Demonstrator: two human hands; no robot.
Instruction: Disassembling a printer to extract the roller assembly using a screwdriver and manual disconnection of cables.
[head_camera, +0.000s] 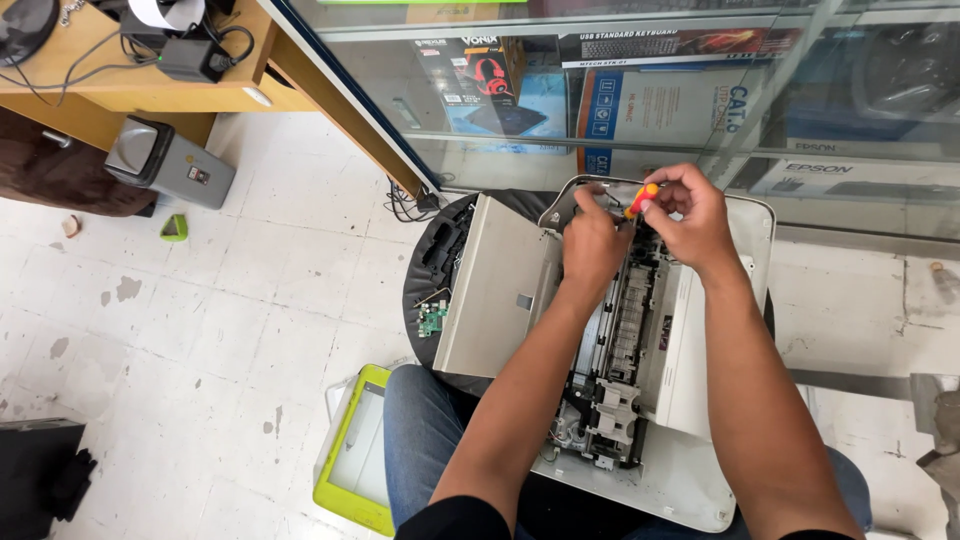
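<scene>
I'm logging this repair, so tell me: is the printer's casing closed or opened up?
Opened up. The printer has its grey cover panel swung aside, and the rollers and inner mechanism lie exposed under both hands.

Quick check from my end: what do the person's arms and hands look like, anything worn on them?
Both forearms are bare from the upper arm down. A black short sleeve edge shows at the bottom of the frame on the left arm, another on the right. The left hand and right hand wear no gloves; no watch, ring or bracelet is visible.
</scene>
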